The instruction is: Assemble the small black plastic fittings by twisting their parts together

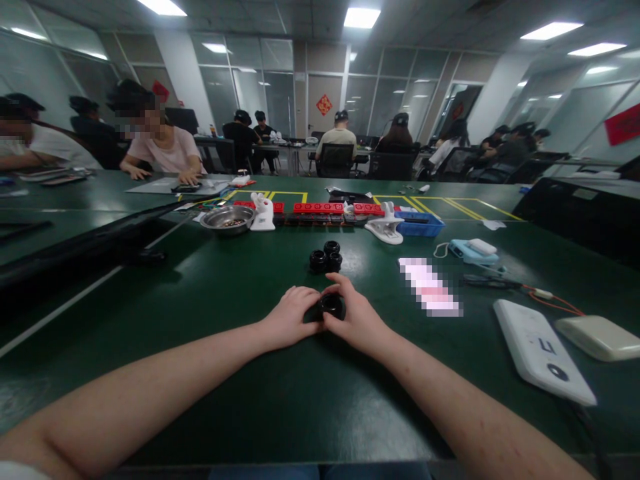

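Between my two hands, low over the green table, is a black ring-shaped part (332, 305) with a round opening facing up. My left hand (295, 315) curls round its left side, fingers together and thumb toward its near edge. On the other side my right hand (353, 309) grips it, with the thumb in front and the index finger raised at the back. Just beyond my hands stands a small cluster of similar black ring-shaped parts (332, 249). The lower part of the held piece is hidden by my fingers.
Farther back are a metal bowl (227, 219) of small pieces, white clip stands (262, 212), red power strips (318, 208) and a blue tray (420, 224). On the right lie a blurred-out phone (430, 287), a white power bank (544, 350) and cables. A co-worker (163, 147) sits across the table.
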A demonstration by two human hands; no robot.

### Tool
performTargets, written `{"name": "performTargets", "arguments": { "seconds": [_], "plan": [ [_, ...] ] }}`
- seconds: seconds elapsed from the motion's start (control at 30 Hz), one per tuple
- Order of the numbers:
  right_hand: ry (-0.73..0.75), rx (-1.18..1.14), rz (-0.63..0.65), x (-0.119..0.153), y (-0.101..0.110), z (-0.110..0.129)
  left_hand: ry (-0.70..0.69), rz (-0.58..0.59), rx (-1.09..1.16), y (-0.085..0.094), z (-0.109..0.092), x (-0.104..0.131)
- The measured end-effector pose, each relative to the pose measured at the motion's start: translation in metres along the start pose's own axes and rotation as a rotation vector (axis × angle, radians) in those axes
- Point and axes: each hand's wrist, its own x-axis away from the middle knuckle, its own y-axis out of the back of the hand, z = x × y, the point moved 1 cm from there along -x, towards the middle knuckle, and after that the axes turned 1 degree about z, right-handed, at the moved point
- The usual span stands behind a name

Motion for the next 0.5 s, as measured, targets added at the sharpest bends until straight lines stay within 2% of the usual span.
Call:
{"name": "performTargets", "arguments": {
  "seconds": [0.1, 0.3, 0.5],
  "plan": [
    [0.026, -0.006, 0.026, 0.0018, 0.0013, 0.0017, 0.006, -0.003, -0.008, 0.0003, 0.0003, 0.0003],
    [-0.034, 0.068, -0.104, -0.0008, -0.0001, 0.0009, 0.007, 0.01, 0.009, 0.0016, -0.0015, 0.0002],
    [0.095, -0.06, 0.008, 0.0016, 0.004, 0.0032, 0.001, -0.009, 0.003, 0.0007, -0.0002, 0.0002]
  ]
}}
